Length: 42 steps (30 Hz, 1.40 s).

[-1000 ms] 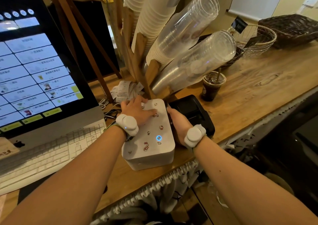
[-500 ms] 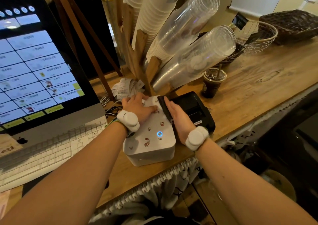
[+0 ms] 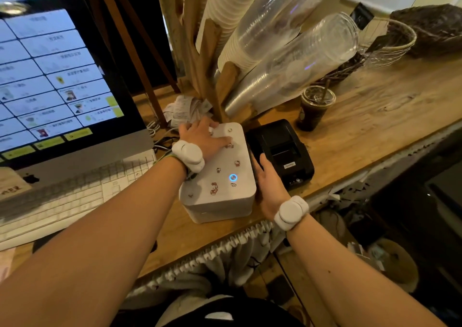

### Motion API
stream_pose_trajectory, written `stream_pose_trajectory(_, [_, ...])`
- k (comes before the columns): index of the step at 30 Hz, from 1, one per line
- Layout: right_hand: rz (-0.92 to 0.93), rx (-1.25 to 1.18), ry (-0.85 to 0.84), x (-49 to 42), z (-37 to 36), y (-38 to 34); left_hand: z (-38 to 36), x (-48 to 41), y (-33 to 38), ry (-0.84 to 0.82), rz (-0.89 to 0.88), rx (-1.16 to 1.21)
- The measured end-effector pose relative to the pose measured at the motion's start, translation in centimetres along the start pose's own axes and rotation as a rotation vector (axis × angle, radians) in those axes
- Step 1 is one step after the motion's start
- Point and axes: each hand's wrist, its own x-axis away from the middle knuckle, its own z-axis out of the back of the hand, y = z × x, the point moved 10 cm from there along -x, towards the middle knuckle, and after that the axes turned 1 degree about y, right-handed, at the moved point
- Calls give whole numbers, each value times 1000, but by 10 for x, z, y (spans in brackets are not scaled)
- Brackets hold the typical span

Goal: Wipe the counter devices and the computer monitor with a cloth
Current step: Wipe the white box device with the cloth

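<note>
box (image 3: pixel 220 174) on wooden counter (image 3: pixel 375 116), right of monitor (image 3: pixel 50 76) | left hand (image 3: pixel 202 136) flat on box top, fingers spread | right hand (image 3: pixel 268 184) at box's right side, against printer (image 3: pixel 282 149) — fingers hidden, grip unclear | cups (image 3: pixel 287 51) behind box

A café or drinks-shop service counter: a large silver-framed computer monitor (image 3: pixel 50 76) shows a grid of order tiles (small product pictures on some). Long stacks of clear plastic cups (image 3: pixel 295 71) and white paper cups (image 3: pixel 225 14) lean in a wooden rack (image 3: pixel 225 84). A black boxy receipt printer (image 3: pixel 285 146) sits near crumpled paper receipts (image 3: pixel 185 109) on the wooden countertop (image 3: pixel 375 116).
</note>
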Motion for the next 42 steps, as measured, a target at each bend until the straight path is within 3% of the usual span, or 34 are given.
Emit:
stream_pose_trajectory(7, [31, -116, -91, 21, -12, -26, 0, -1, -2, 15, -16, -17])
stream_pose_trajectory(14, [-37, 22, 0, 34, -2, 13, -1, -2, -2, 20, -31, -32])
stream_pose_trajectory(19, [65, -94, -90, 42, -13, -23, -1, -2, -2, 37, -40, -47])
stream_pose_trajectory(25, [29, -20, 2, 44, -2, 24, -3, 1, -3, 17, -30, -54])
stream_pose_trajectory(32, [78, -149, -34, 51, -12, -4, -2, 2, -1, 20, -27, -71])
stream_pose_trajectory(37, [70, 1, 77, 61, 1, 25, -3, 1, -2, 6, -34, -98])
stream_pose_trajectory(42, [127, -226, 44, 65, -1, 3, -3, 0, -3, 16, -33, -93])
